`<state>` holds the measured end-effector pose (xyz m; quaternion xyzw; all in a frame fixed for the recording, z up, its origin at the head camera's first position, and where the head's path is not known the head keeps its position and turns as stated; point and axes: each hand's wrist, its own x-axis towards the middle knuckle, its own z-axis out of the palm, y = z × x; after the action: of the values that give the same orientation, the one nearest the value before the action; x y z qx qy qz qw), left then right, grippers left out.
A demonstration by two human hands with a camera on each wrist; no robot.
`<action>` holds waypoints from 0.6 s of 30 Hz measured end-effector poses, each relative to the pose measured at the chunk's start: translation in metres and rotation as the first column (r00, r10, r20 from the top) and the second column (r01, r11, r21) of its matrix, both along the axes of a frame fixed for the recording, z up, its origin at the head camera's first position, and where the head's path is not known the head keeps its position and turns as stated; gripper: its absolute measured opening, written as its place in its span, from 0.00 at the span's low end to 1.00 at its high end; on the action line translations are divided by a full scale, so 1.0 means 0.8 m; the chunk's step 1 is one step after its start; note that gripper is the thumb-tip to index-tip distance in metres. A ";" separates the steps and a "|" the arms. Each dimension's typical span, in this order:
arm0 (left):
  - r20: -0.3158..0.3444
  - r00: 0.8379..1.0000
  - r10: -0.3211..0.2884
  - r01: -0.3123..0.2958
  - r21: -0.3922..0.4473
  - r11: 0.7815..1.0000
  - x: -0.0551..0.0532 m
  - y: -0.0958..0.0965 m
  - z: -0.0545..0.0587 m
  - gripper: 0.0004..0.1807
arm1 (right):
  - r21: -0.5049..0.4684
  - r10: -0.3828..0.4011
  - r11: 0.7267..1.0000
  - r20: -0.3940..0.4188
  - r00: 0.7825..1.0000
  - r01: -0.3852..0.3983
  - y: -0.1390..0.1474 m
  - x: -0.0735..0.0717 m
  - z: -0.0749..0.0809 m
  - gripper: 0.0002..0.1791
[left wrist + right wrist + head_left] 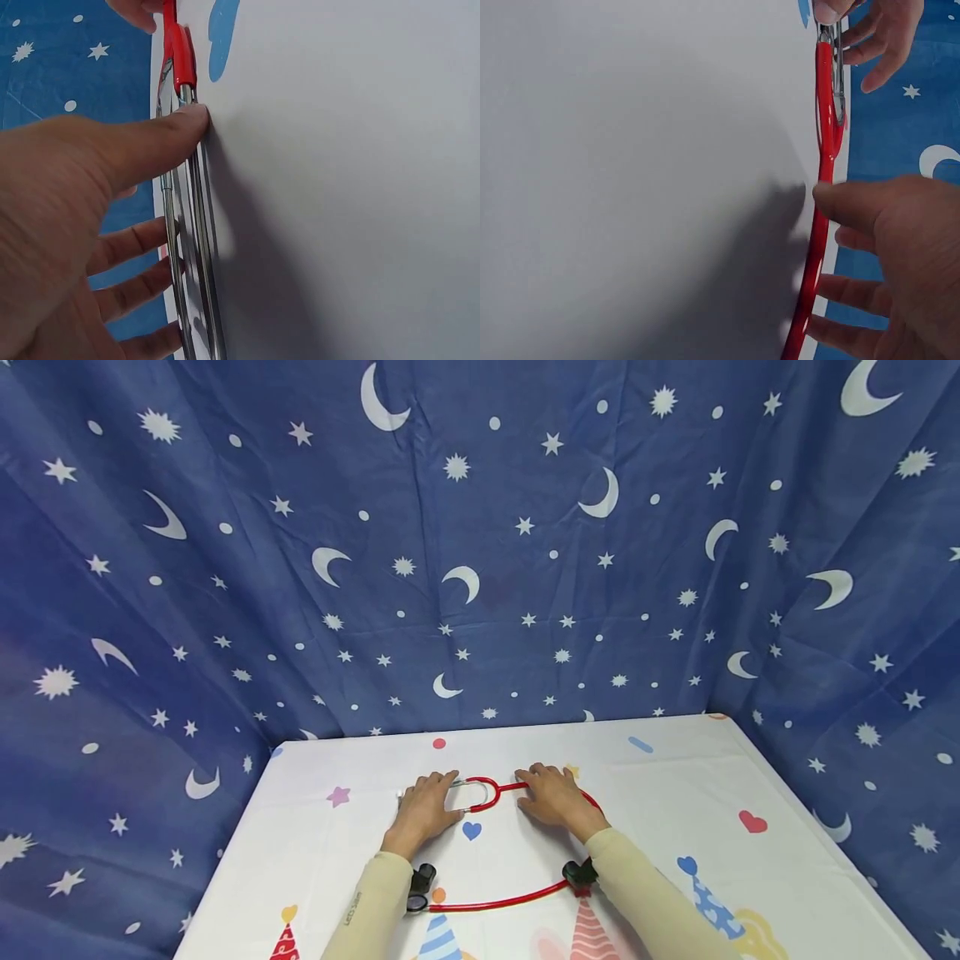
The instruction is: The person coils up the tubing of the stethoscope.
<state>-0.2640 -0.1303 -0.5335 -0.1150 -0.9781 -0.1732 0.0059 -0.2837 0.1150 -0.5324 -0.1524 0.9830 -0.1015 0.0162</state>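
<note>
A stethoscope with red tubing (495,906) lies on the white table in a wide loop. My left hand (425,810) is over its metal ear tubes (199,247). The left thumb touches the near tube, and the other fingers spread along the far one. Over the red tube just right of the fork (829,142) is my right hand (555,797). Its thumb tip meets the tube, while the other fingers (851,292) reach it loosely spread. The black-rimmed chest piece (417,903) lies beside the left forearm. Both hands partly hide the stethoscope in the head view.
The white table cover (300,827) carries printed hearts, stars and party hats. A dark blue curtain (495,610) with moons and stars hangs behind and at both sides. A dark camera (581,872) is worn at the right wrist, another (423,878) at the left.
</note>
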 end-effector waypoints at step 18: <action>-0.015 1.000 -0.018 0.019 0.071 0.997 0.005 -0.010 -0.003 0.35 | -0.115 0.085 0.986 -0.278 0.957 -0.121 0.004 -0.005 -0.002 0.03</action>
<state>-0.2604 -0.1386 -0.5359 -0.1252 -0.9701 -0.2072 0.0154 -0.2875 0.1184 -0.5342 -0.2165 0.9578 -0.1428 -0.1238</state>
